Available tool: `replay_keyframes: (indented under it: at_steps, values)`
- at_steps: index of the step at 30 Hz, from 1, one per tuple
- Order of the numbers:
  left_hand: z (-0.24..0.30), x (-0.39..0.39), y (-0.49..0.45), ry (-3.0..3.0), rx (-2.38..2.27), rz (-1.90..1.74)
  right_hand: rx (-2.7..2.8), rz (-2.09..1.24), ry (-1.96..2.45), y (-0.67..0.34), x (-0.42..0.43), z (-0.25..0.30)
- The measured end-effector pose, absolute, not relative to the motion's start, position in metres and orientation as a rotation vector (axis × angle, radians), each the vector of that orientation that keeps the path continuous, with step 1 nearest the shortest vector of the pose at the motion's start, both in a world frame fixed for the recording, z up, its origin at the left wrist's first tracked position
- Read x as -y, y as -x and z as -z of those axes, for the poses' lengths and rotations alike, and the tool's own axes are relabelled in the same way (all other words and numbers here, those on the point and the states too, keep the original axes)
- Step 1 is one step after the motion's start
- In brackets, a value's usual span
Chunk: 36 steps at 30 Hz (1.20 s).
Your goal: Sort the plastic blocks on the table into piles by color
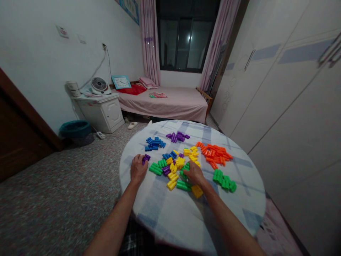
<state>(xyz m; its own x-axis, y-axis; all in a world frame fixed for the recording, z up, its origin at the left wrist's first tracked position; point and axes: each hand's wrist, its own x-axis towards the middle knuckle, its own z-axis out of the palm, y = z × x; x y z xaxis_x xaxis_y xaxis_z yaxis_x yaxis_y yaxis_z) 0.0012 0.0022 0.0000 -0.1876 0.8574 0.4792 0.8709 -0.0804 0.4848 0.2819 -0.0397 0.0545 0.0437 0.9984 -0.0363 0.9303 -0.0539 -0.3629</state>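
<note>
Status of the coloured plastic pieces on the round table [186, 220], which is covered with a checked cloth:

1. Grouped by colour. We count four separate clusters: blue pieces [154, 143] at the far left, purple cluster [177, 136] at the far middle, orange pieces [215, 153] at the far right, and green cluster [224, 179] at the near right. Each lies apart from the others.
2. Not grouped. The mixed pile [173, 165] in the centre holds yellow, green, blue and purple pieces together. We judge the work roughly half done.
3. Left hand [138, 169]. It rests near the left rim, fingers curled around two purple pieces [145, 159] beside the mixed pile.
4. Right hand [194, 173]. It lies palm down on the near edge of the mixed pile, fingers bent over green pieces [183, 185]. We cannot tell whether it grips any. A yellow piece [197, 191] lies just beside the wrist.

Surroundings: a bed [170, 101] under a dark window, a white nightstand [101, 110] bearing a small fan [99, 85] and a clock [121, 81], a basin [75, 128] on the floor, and a wardrobe [279, 89] on the right. Nothing lies between the hands and the clusters; only the left hand's nearness to the rim calls for care.
</note>
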Motion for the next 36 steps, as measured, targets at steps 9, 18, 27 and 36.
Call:
replay_keyframes:
  at_steps: [9, 18, 27, 36]
  values:
    - [-0.001, -0.002, -0.001, 1.993, 2.130, 1.137, 1.903, -0.409, 1.894, -0.289, 0.048, -0.050]
    - [-0.002, -0.001, -0.002, 1.992, 2.138, 1.157, 1.503, -0.114, 1.959, -0.388, 0.054, -0.067]
    - [-0.001, -0.002, -0.001, 1.989, 2.113, 1.142, 1.482, -0.114, 2.221, -0.465, 0.063, -0.039]
    - [-0.002, -0.001, -0.001, 1.988, 2.123, 1.141, 1.461, -0.063, 2.307, -0.451, 0.075, -0.016]
